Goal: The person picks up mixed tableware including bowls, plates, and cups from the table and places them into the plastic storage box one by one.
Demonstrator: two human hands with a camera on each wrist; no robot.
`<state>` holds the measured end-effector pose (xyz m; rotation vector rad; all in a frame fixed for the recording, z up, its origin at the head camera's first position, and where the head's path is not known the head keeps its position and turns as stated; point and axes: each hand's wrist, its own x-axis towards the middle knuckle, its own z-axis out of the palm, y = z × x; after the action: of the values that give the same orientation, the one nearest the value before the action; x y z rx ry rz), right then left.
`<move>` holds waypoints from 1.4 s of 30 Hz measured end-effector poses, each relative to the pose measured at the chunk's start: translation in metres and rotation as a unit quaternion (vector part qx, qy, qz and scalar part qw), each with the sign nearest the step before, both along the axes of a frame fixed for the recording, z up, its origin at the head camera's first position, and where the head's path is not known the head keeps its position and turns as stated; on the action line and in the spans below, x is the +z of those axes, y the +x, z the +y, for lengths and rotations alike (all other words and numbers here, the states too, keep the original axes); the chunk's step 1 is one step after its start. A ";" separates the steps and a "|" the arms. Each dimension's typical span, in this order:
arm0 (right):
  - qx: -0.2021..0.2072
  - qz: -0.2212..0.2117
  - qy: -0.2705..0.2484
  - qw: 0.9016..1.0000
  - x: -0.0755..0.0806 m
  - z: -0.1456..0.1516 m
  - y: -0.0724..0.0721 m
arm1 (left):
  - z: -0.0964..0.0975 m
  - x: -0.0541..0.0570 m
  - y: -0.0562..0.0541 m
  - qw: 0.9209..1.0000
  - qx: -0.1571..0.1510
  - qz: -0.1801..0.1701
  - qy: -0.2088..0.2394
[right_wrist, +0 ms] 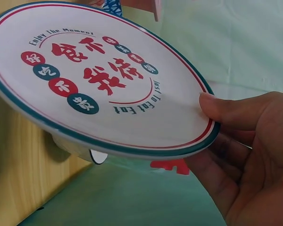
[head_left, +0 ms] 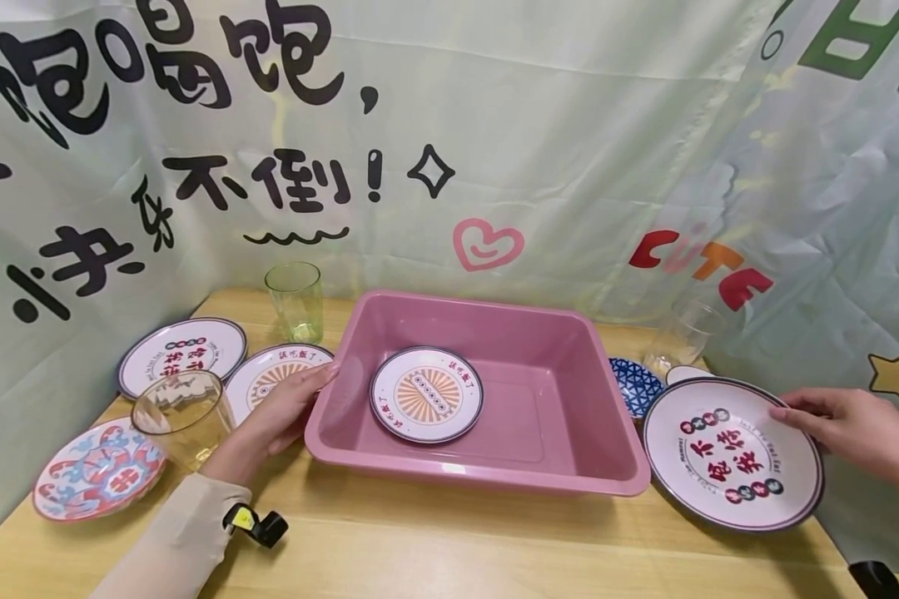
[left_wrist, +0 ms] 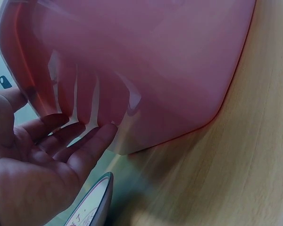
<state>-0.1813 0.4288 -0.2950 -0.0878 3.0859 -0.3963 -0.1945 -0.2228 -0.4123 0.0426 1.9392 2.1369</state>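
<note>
A large white plate (head_left: 734, 453) with a dark rim and red lettering is tilted at the right side of the table. My right hand (head_left: 846, 424) pinches its right edge, thumb (right_wrist: 212, 106) on the face and fingers beneath. A pink plastic basin (head_left: 487, 478) stands in the middle, with a smaller white plate (head_left: 427, 395) bearing an orange sunburst lying inside at the left. My left hand (head_left: 292, 408) grips the basin's left rim; in the left wrist view its fingers (left_wrist: 96, 143) press against the outer wall.
Left of the basin are a green glass (head_left: 295, 304), an amber glass (head_left: 183, 416), two white plates (head_left: 182, 349) and a red-blue patterned plate (head_left: 97, 470). Behind the large plate stand a blue patterned dish (head_left: 633, 387), a small white-rimmed dish (head_left: 685, 374) and a clear glass (head_left: 685, 333). Printed cloth (head_left: 554, 166) hangs behind.
</note>
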 end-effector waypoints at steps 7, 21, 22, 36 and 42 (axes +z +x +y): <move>0.002 0.068 0.002 0.998 0.005 -0.001 0.005 | 0.001 0.003 0.000 1.000 0.004 0.002 -0.002; -0.029 0.172 -0.020 0.984 0.028 -0.018 0.001 | 0.006 0.010 -0.001 1.000 0.009 0.013 -0.015; -0.032 0.174 -0.023 0.984 0.030 -0.019 0.001 | 0.007 0.010 -0.001 1.000 0.009 0.013 -0.019; -0.041 0.202 -0.027 0.978 0.058 -0.058 -0.007 | 0.006 0.017 0.009 0.996 0.002 0.032 -0.082; -0.025 0.220 -0.050 0.974 0.064 -0.074 -0.009 | 0.007 0.020 0.013 0.985 0.002 0.077 -0.154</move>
<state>-0.1900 0.3546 -0.2307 -0.1149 3.5061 -0.6122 -0.1813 -0.2160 -0.3919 0.1489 2.3371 1.8603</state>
